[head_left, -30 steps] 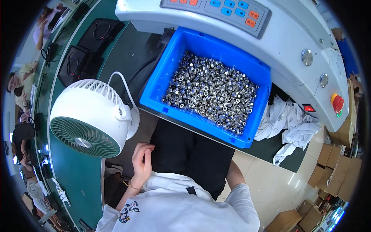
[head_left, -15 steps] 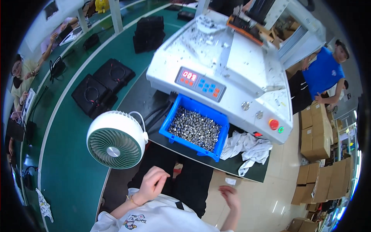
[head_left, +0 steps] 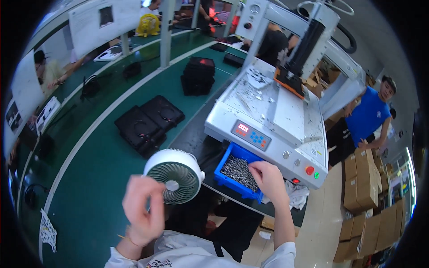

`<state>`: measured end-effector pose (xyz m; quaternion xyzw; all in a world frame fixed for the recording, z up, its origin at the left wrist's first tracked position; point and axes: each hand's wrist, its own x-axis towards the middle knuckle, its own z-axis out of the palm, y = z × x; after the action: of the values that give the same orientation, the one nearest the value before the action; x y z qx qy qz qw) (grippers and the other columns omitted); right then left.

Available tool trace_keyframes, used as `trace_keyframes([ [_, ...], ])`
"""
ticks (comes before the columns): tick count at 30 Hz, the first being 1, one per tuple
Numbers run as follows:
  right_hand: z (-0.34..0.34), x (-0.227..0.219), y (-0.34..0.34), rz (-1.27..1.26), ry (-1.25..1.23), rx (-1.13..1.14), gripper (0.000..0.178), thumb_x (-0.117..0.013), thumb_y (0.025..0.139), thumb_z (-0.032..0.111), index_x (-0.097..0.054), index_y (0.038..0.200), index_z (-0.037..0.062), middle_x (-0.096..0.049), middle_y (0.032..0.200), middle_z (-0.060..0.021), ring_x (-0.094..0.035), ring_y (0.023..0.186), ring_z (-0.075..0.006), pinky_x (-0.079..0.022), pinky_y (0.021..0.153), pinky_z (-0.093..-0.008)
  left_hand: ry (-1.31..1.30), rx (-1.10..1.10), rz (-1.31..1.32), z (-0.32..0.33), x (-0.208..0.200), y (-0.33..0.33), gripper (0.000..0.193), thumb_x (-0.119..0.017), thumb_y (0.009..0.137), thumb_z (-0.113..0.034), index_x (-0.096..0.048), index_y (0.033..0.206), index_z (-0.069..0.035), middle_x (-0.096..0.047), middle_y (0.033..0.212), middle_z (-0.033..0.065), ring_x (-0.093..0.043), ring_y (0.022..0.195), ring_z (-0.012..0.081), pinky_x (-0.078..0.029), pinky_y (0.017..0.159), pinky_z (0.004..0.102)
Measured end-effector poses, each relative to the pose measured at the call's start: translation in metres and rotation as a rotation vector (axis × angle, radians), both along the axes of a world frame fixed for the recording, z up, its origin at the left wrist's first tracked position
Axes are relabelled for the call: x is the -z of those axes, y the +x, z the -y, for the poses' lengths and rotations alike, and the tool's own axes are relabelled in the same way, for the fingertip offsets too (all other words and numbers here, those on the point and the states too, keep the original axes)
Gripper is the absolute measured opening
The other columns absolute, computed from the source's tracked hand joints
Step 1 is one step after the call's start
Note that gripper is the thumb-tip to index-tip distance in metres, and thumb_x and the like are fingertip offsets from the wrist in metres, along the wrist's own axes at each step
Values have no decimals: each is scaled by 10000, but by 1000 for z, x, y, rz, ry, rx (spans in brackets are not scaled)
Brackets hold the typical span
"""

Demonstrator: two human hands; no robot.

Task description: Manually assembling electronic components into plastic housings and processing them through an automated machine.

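My right hand [head_left: 269, 177] is over the right side of a blue plastic bin [head_left: 222, 178], its fingers drawn together at the tips. Whatever they pinch, if anything, is hidden. Small shiny metal parts [head_left: 239, 171] fill the bin, too small to name exactly. My left hand [head_left: 144, 206] is raised before a white desk fan [head_left: 175, 156] and covers part of its grille. Motion blurs that hand; its fingers look curled, and I see nothing in them.
Behind the bin stands a white bench machine [head_left: 263, 123] with a keypad and red button [head_left: 309, 170]. Black cases [head_left: 149, 120] lie on the green table [head_left: 89, 178]. White cloth [head_left: 297, 194] is beside the bin. A person in blue [head_left: 368, 118] stands near cardboard boxes [head_left: 359, 178].
Both my hands have risen from near my lap: the right to the bin, the left in front of the fan. The view has shifted, so the machine's upper frame now shows.
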<state>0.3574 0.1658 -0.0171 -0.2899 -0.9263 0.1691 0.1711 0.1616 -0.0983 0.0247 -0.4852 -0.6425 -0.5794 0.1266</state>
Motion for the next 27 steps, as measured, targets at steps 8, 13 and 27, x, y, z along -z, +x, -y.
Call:
trace_keyframes([
  [8,-1,7,4,1,-142,-58,99,-716,776,33,-671,853,-10,-614,803,-107,-645,694,-209,-517,639,-300,-686,-330,-281,-83,37,-204,181,-576,907,-142,-646,939,22,-634,923,171,-597,955,337,-492,804,419],
  [13,4,11,6,-113,-45,19,94,-708,795,23,-646,854,-17,-606,820,-94,-634,687,-200,-520,644,-285,-1249,-520,-88,-183,88,-305,307,-581,839,-159,-686,1094,-23,-627,1178,192,-526,1174,369,-467,954,425],
  [27,14,-13,-4,-647,-442,9,135,-599,854,-111,-605,964,-33,-640,901,-86,-639,800,-143,-522,747,-251,-243,134,435,-207,69,-336,144,-491,995,-206,-508,983,-64,-526,769,21,-558,663,102,-469,451,261],
])
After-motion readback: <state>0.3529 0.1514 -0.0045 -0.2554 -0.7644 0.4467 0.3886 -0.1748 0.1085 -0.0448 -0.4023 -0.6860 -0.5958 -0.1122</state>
